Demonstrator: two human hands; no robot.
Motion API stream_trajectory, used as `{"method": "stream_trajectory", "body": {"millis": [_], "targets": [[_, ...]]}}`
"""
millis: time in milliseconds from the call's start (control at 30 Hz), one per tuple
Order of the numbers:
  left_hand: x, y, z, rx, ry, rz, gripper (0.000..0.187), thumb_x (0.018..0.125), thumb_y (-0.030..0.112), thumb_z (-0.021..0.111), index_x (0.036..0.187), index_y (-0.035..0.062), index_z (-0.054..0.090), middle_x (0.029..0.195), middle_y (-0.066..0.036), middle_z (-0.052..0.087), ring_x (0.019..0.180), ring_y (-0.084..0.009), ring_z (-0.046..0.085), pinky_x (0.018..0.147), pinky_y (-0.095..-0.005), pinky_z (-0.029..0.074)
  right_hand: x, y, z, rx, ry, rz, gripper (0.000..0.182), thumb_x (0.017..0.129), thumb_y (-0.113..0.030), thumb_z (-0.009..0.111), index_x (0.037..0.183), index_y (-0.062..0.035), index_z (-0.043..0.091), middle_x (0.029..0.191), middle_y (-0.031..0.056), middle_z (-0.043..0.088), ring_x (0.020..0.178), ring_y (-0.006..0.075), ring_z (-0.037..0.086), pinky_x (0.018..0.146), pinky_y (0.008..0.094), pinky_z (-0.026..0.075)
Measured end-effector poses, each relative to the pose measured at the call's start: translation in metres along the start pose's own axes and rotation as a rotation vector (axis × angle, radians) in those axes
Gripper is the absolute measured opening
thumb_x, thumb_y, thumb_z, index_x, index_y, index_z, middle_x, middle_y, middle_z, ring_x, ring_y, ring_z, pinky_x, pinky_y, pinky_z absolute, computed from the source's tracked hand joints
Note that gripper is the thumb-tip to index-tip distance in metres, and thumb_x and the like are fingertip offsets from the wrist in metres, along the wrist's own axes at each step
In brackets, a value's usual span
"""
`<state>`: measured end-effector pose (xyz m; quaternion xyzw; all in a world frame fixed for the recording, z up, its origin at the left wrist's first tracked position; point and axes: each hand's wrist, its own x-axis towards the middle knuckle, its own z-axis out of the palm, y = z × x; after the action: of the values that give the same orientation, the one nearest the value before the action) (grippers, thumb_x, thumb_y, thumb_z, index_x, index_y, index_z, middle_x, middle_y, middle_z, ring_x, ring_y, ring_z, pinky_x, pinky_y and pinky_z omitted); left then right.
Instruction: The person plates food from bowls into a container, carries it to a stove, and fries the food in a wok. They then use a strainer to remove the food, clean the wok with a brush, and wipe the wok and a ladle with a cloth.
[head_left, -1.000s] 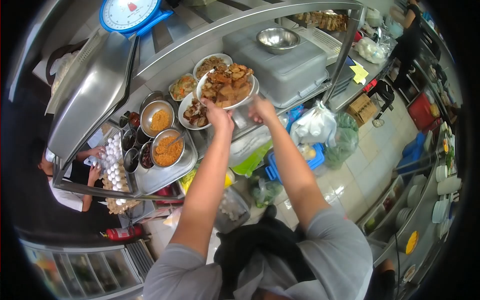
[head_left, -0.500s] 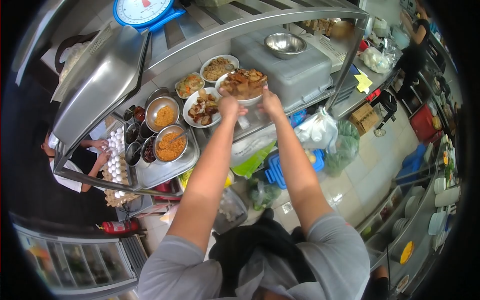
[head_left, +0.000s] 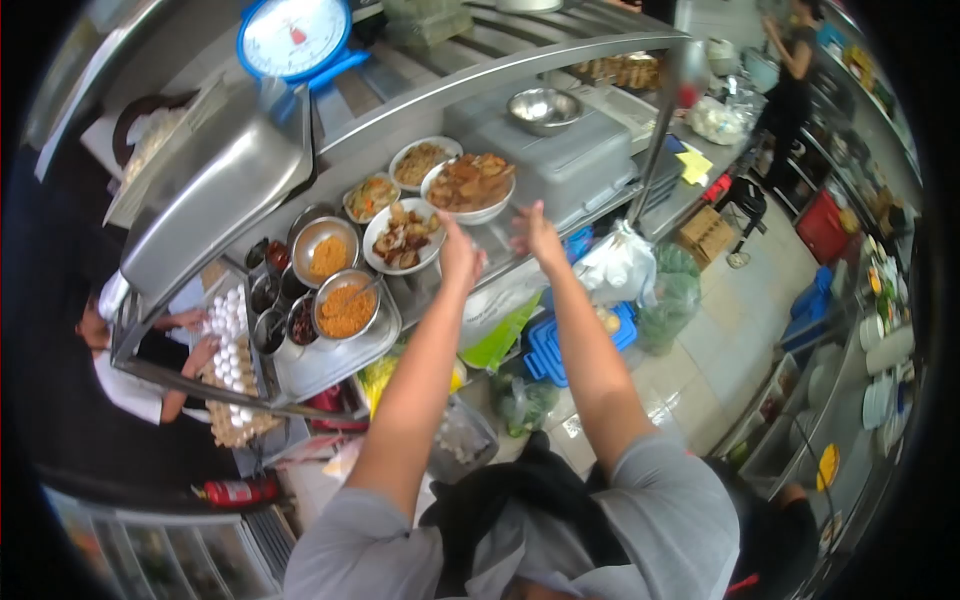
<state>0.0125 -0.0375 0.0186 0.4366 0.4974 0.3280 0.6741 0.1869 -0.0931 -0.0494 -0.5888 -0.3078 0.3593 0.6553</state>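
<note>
A white bowl of fried brown pieces (head_left: 478, 212) rests on the steel counter, apart from both hands. My left hand (head_left: 460, 256) hovers in front of it, fingers loosely spread and nothing in them. Just right of the bowl, my right hand (head_left: 541, 238) is open and holds nothing. Near my left hand stands a white bowl (head_left: 378, 262) of browned chunks. Behind it are a bowl of mixed vegetables (head_left: 370, 197) and a bowl of pale brown food (head_left: 425, 160).
Metal bowls of orange crumbs (head_left: 345, 311) stand on a tray at left, beside small sauce pots. A grey lidded tub (head_left: 560, 160) sits behind the counter's right part. Another person's hands (head_left: 203, 352) are over eggs (head_left: 232, 330). A steel shelf (head_left: 480, 62) with a blue scale (head_left: 296, 38) hangs overhead.
Both my hands have let go of the bowl of fried pieces and drawn back towards me. The bowl now stands on the counter. The view has shifted slightly.
</note>
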Motion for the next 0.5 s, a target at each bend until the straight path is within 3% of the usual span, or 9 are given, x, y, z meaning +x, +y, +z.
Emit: {"method": "stream_trajectory", "body": {"millis": [67,133,233,400,500], "targets": [[-0.049,-0.039,-0.006,0.008,-0.130,-0.044,0.103,0.091,0.088,0.026,0.130,-0.0026,0.056,0.054,-0.006,0.053,0.038,-0.0128,0.044,0.034,-0.0274,0.029,-0.036,0.013,-0.008,0.118,0.045,-0.033,0.090,0.102,-0.073,0.029,0.145,0.0028,0.053,0.120,0.0172,0.070,0.075,0.0216,0.071,0.063,0.0308,0.056],[-0.097,-0.095,-0.026,0.238,-0.312,-0.020,0.098,0.094,0.086,0.026,0.122,0.0000,0.064,0.055,-0.005,0.055,0.035,-0.0120,0.040,0.034,-0.0268,0.029,-0.092,0.009,-0.017,0.136,0.053,0.008,0.090,0.102,-0.073,0.027,0.138,0.0036,0.058,0.114,0.0161,0.072,0.075,0.0207,0.070,0.064,0.0310,0.056],[-0.158,-0.160,-0.084,0.545,-0.790,-0.106,0.082,0.101,0.074,0.033,0.114,0.0001,0.066,0.058,-0.005,0.057,0.035,-0.0114,0.042,0.036,-0.0276,0.032,-0.176,0.018,-0.028,0.135,0.046,0.105,0.089,0.103,-0.072,0.026,0.132,0.0034,0.062,0.110,0.0153,0.073,0.075,0.0205,0.070,0.066,0.0318,0.056],[-0.215,-0.241,-0.202,0.778,-1.055,-0.157,0.056,0.106,0.053,0.049,0.112,-0.0005,0.065,0.067,-0.005,0.061,0.040,-0.0123,0.052,0.038,-0.0284,0.039,-0.318,0.052,-0.020,0.054,0.234,0.200,0.086,0.104,-0.070,0.027,0.128,0.0036,0.064,0.109,0.0153,0.073,0.076,0.0209,0.071,0.067,0.0329,0.056],[-0.230,-0.269,-0.272,0.805,-1.165,-0.249,0.056,0.106,0.052,0.050,0.121,-0.0015,0.062,0.078,-0.008,0.066,0.047,-0.0140,0.058,0.044,-0.0289,0.045,-0.408,0.077,0.013,0.010,0.331,0.221,0.085,0.104,-0.071,0.027,0.131,0.0019,0.063,0.108,0.0148,0.074,0.078,0.0221,0.072,0.068,0.0341,0.059]]}}
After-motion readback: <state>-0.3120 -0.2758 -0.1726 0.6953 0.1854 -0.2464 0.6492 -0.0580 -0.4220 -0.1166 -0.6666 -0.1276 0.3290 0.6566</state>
